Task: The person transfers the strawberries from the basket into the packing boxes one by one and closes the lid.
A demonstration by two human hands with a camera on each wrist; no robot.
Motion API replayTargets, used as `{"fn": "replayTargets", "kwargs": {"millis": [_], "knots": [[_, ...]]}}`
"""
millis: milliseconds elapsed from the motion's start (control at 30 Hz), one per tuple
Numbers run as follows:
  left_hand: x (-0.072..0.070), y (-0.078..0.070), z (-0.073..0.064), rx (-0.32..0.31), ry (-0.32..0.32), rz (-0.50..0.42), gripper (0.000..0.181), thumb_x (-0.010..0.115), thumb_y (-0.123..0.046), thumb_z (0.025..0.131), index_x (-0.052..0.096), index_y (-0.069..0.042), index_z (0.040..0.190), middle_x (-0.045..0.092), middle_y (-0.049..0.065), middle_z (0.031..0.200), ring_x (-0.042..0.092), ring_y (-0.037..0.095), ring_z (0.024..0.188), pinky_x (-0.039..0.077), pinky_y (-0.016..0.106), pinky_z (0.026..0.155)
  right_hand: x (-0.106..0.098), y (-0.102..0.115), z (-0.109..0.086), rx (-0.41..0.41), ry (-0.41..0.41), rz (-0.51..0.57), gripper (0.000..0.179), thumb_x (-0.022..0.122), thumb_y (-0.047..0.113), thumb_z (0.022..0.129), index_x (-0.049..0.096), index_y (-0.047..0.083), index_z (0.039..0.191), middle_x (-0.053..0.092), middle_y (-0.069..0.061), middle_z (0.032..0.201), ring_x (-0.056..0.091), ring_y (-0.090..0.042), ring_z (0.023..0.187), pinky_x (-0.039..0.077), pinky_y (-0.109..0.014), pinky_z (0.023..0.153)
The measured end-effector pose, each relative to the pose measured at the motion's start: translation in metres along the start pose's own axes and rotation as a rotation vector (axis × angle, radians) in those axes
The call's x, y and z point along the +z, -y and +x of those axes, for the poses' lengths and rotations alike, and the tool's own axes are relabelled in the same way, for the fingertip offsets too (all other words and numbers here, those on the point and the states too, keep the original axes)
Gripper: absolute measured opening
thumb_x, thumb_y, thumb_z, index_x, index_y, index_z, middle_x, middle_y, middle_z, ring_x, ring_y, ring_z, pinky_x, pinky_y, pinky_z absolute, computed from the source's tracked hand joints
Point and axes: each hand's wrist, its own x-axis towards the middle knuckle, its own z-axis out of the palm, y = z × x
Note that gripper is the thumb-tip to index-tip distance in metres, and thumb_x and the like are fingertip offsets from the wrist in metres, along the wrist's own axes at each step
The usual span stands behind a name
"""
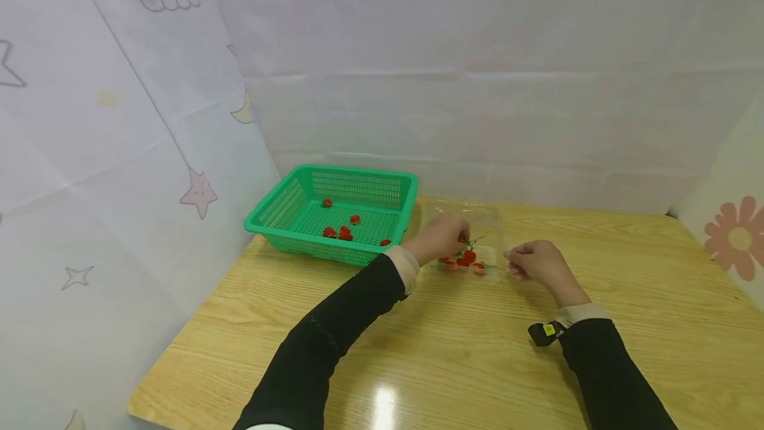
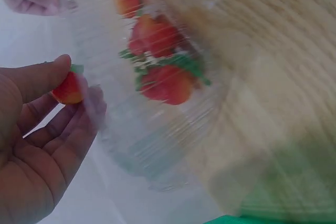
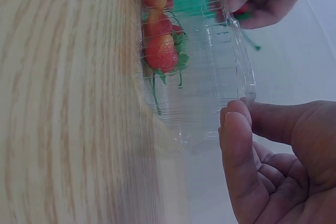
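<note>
My left hand [image 1: 440, 239] pinches a red strawberry [image 2: 68, 90] with a green cap between thumb and fingers, at the rim of a clear plastic box [image 3: 210, 82]. On the box's other side, my right hand [image 1: 542, 265] grips the rim between thumb and fingers. Through the ribbed wall, several strawberries [image 3: 160, 51] with green leaves and stems show lying on the box floor. The box stands on the wooden table, and my left hand covers part of it in the head view.
Left of the box stands a green slotted basket [image 1: 280, 234] holding several more strawberries [image 1: 345, 233]. The wooden table [image 1: 453, 350] stretches toward me and to the right. A pale patterned cloth [image 1: 477, 85] hangs behind and at the sides.
</note>
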Motion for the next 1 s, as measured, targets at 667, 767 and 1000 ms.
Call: {"fn": "replayTargets", "kwargs": {"millis": [667, 767, 1000], "knots": [[0.039, 0.016, 0.02, -0.097, 0.076, 0.167, 0.003, 0.073, -0.02, 0.089, 0.073, -0.017, 0.09, 0.065, -0.008, 0.084, 0.057, 0.007, 0.07, 0.047, 0.023, 0.059, 0.0, 0.001, 0.0, -0.001, 0.006, 0.002, 0.037, 0.054, 0.015, 0.101, 0.057, -0.017, 0.118, 0.067, -0.018, 0.09, 0.068, -0.026, 0.077, 0.058, -0.035, 0.067], [0.038, 0.014, 0.019, -0.108, 0.106, 0.192, 0.004, 0.071, -0.022, 0.091, 0.073, -0.019, 0.089, 0.065, -0.008, 0.083, 0.057, 0.007, 0.069, 0.047, 0.024, 0.058, 0.0, 0.001, 0.0, 0.0, 0.007, 0.003, 0.037, 0.054, 0.015, 0.101, 0.056, -0.017, 0.118, 0.067, -0.019, 0.09, 0.068, -0.026, 0.078, 0.058, -0.035, 0.068], [0.039, 0.015, 0.02, -0.117, 0.146, 0.204, 0.01, 0.07, -0.025, 0.092, 0.069, -0.019, 0.084, 0.061, -0.009, 0.08, 0.055, 0.007, 0.068, 0.046, 0.024, 0.06, 0.0, 0.002, -0.001, 0.003, 0.008, -0.001, 0.037, 0.054, 0.015, 0.101, 0.056, -0.018, 0.119, 0.067, -0.021, 0.092, 0.068, -0.026, 0.078, 0.058, -0.035, 0.068]]}}
